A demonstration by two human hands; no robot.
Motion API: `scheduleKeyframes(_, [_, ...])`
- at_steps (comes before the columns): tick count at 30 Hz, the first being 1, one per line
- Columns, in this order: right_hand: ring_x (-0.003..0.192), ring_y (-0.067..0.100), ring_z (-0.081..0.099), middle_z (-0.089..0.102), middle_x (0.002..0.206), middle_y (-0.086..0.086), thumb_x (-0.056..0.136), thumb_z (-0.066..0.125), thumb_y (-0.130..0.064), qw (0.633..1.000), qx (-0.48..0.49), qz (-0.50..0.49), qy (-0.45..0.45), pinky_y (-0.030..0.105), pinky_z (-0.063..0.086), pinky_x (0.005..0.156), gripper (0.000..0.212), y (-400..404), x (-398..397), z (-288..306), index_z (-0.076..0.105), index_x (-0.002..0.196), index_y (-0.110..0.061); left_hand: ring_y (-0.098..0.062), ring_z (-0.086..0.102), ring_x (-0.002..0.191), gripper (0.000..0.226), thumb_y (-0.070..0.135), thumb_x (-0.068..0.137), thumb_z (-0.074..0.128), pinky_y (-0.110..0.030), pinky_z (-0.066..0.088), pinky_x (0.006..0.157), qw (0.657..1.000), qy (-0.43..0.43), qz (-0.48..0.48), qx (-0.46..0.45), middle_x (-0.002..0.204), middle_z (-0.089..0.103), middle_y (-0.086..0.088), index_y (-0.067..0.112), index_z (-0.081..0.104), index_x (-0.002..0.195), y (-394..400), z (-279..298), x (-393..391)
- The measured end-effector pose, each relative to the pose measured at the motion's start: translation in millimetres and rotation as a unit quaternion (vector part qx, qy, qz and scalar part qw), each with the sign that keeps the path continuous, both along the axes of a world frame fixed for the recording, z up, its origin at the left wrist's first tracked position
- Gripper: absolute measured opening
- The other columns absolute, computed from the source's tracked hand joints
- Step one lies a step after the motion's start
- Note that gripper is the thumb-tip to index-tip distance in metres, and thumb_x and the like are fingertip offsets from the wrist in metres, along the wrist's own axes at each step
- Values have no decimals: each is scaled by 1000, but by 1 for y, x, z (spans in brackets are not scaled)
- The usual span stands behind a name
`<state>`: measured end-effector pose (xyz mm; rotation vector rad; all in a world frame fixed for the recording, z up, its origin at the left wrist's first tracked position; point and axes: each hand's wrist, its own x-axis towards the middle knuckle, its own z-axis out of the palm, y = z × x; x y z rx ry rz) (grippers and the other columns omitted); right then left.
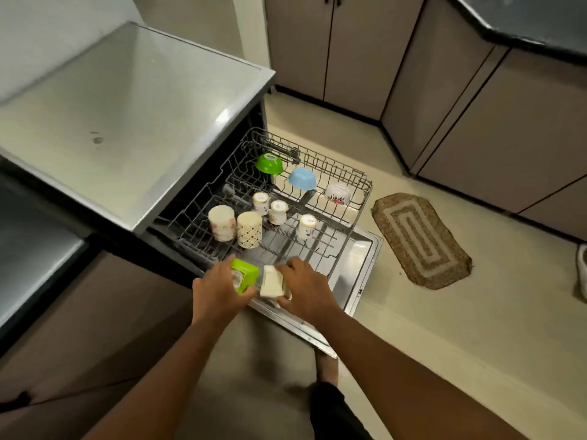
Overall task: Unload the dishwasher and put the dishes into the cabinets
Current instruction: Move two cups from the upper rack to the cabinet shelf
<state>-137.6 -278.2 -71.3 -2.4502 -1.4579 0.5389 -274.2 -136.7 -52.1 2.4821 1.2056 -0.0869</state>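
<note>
Two hands work at the near edge of the pulled-out dishwasher rack [333, 173]. Left hand [219, 292] grips a green square container [245, 276], fingers curled round it, lifting side tilted toward the person. Right hand [306, 289] holds a white rectangular container [271, 285], fingers wrapped over its far side, thumb below. Both containers sit just beside each other, nearly touching, above the rack's front rim.

Rack contents, all upside down: green bowl [269, 163], blue bowl [302, 178] and floral white bowl [337, 192] along the far row; two larger cups [235, 226] side by side at left; three small white cups [276, 208] mid-rack. Dishwasher door [359, 268] lies flat open beneath. Woven mat [421, 239] on floor to the right, near brown cabinets [476, 122]. Steel countertop [127, 122] overhangs the machine.
</note>
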Motion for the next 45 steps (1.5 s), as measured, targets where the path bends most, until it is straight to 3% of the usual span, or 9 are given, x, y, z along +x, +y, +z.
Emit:
scheduleKeyframes(4, [109,26,55,50,123,5,78,69,-47,999,28,7,-24,38,54,80,67,9,-47,52,47,136,-23,-26,58,116,79,56,71,69,-43,41,93,999,-15,19,36,124,62,0,23,45,139,4,60,-61])
scheduleKeyframes(8, [114,29,53,49,128,8,77,69,-49,996,58,46,-55,40,52,83,70,38,-104,111,46,137,-21,-24,59,116,78,62,69,66,-40,38,93,995,0,16,99,125,63,2,27,48,136,14,125,-137])
scheduleKeyframes(14, [114,29,56,51,119,5,71,67,-54,981,139,125,-52,40,51,84,69,109,-213,207,52,130,-22,-25,57,120,86,65,71,60,-41,37,97,976,-3,89,199,132,59,1,27,40,145,45,220,-273])
scheduleKeyframes(22, [100,23,65,59,119,-3,69,69,-57,929,297,217,-47,34,50,77,75,194,-323,331,44,135,-31,-31,62,112,80,61,68,68,-42,39,95,936,-41,191,294,125,64,-2,30,46,140,95,343,-404])
scheduleKeyframes(28, [93,19,64,60,108,-4,70,66,-58,891,363,266,-58,32,51,72,62,261,-351,411,48,123,-33,-28,60,111,70,50,69,72,-43,34,99,918,-100,221,314,130,53,-1,34,53,134,140,418,-453])
scheduleKeyframes(38, [101,14,59,63,110,-7,77,73,-50,813,508,280,-45,28,49,78,59,427,-344,526,55,128,-27,-21,56,111,68,46,70,73,-40,30,101,875,-121,235,405,125,46,4,38,53,135,272,527,-464])
scheduleKeyframes(42, [99,13,60,65,111,-8,75,76,-49,779,566,269,-7,26,49,81,59,494,-328,581,57,127,-27,-18,58,111,75,46,69,74,-38,28,99,841,-149,239,462,126,51,6,38,46,139,333,586,-450])
scheduleKeyframes(45, [99,15,61,64,112,-5,76,76,-49,770,576,275,20,34,54,79,61,536,-320,619,56,129,-27,-19,59,109,73,49,68,73,-38,30,97,812,-147,252,506,123,55,6,35,47,135,372,623,-440])
